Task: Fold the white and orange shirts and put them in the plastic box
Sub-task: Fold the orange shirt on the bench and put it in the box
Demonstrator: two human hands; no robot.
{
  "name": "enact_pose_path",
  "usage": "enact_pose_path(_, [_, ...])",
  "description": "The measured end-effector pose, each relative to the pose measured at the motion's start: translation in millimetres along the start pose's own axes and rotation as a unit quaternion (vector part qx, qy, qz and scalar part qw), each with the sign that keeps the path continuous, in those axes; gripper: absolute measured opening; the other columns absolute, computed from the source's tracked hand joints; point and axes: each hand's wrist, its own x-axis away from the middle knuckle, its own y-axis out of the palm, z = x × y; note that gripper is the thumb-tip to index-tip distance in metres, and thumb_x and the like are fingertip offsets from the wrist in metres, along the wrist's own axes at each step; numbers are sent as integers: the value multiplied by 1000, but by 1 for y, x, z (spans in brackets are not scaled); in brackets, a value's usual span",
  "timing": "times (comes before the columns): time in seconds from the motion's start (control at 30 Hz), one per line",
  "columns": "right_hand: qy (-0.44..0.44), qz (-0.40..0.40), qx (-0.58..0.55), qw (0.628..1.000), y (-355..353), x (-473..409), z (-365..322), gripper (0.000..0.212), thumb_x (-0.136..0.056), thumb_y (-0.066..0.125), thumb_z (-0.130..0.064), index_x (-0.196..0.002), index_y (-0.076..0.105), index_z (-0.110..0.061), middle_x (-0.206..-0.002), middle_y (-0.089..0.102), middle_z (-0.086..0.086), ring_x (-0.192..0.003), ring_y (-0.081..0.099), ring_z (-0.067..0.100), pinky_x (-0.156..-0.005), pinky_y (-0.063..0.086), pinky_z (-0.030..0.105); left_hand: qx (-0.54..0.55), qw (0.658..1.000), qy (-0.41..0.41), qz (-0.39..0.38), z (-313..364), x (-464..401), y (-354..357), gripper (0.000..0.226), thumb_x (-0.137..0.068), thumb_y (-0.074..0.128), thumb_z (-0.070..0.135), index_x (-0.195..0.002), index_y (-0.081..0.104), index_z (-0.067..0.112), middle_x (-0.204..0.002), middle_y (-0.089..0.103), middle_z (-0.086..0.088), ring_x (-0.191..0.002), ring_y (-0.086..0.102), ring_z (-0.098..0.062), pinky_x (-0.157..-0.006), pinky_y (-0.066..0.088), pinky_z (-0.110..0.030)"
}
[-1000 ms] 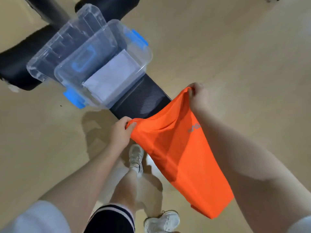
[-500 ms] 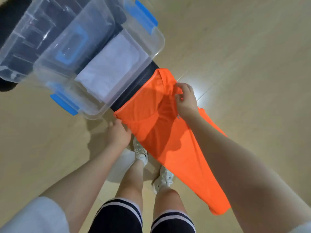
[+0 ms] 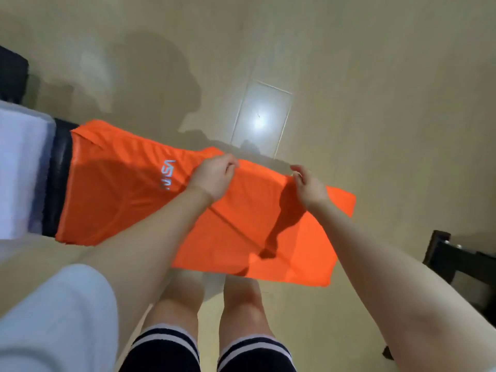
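The orange shirt [image 3: 112, 189] lies spread along the black padded bench [image 3: 57, 178], its right part hanging past the bench end over the floor. My left hand [image 3: 213, 175] pinches the shirt's far edge near the white logo. My right hand [image 3: 308, 183] pinches the same far edge further right. The folded white shirt [image 3: 18, 167] shows at the left edge inside the plastic box, whose walls are mostly out of frame and blurred.
Beige floor lies beyond the bench, with a bright light reflection on a floor panel [image 3: 261, 119]. A black metal frame [image 3: 461, 261] stands at the right edge. My legs in dark shorts are below the shirt.
The view has swung right, so the box has slid to the left edge. The shirt now lies flat along the bench, and both hands have moved to its far edge.
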Motion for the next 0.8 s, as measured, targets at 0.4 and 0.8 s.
enact_pose_path(0.4, [37,-227,-82,970,-31,-72,76,23,-83,63,-32,-87,70,-11,-85,65,1,-79,56,13,-77,39,26,-234,915,-54,-325,21,-101,38,33,-95,45,32,-114,60,9,-122,60,-13,-111,54,-27,-85,40,-27])
enact_pose_path(0.8, [-121,40,-119,985,-69,-98,62,8,-91,51,-21,-87,58,-22,-83,62,5,-85,57,25,-76,43,35,-288,955,64,44,37,-119,15,27,-96,42,21,-113,57,7,-117,59,-23,-112,52,-38,-91,39,-44])
